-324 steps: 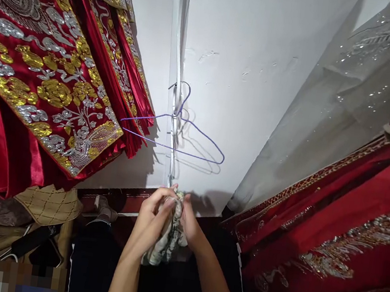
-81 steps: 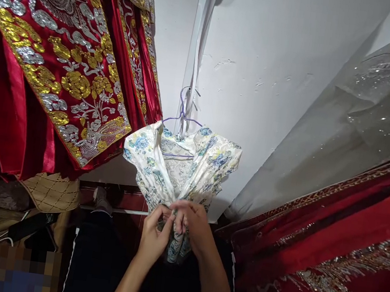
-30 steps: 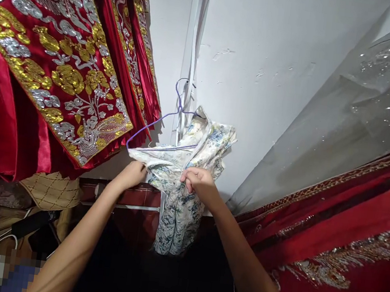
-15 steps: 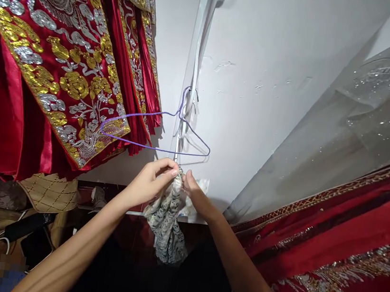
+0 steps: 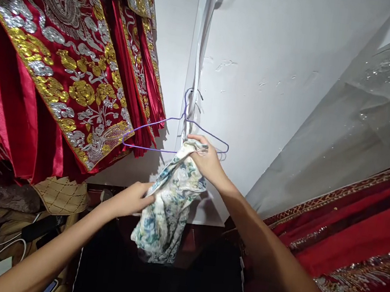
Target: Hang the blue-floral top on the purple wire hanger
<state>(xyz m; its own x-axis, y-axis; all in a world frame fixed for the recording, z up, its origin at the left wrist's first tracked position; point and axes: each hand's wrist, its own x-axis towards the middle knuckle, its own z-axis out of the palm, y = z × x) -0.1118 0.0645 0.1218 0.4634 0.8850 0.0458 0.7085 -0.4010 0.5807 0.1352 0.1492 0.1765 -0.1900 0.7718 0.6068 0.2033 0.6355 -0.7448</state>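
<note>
A floral garment [image 5: 168, 209], white with blue-green and yellow print, hangs bunched between my two hands. My right hand [image 5: 204, 159] pinches its upper edge, just in front of the lower bar of a purple wire hanger [image 5: 147, 148]. Lower down on the left, my left hand [image 5: 138, 198] grips the garment's side edge between thumb and fingers. The hanger hangs by its hook against the white wall, with part of its lower bar hidden behind the cloth and my right hand.
Red costumes with gold and silver embroidery [image 5: 80, 92] hang at the left. A sheer sparkly grey fabric [image 5: 326, 134] and another red embroidered garment [image 5: 358, 244] fill the right. Beside my left forearm lie a white cable [image 5: 24, 243] and a black object [image 5: 42, 227].
The garment has been spread wider and raised. My right hand has moved up to the hanger's bar with the upper edge; my left hand has moved down and left along the cloth.
</note>
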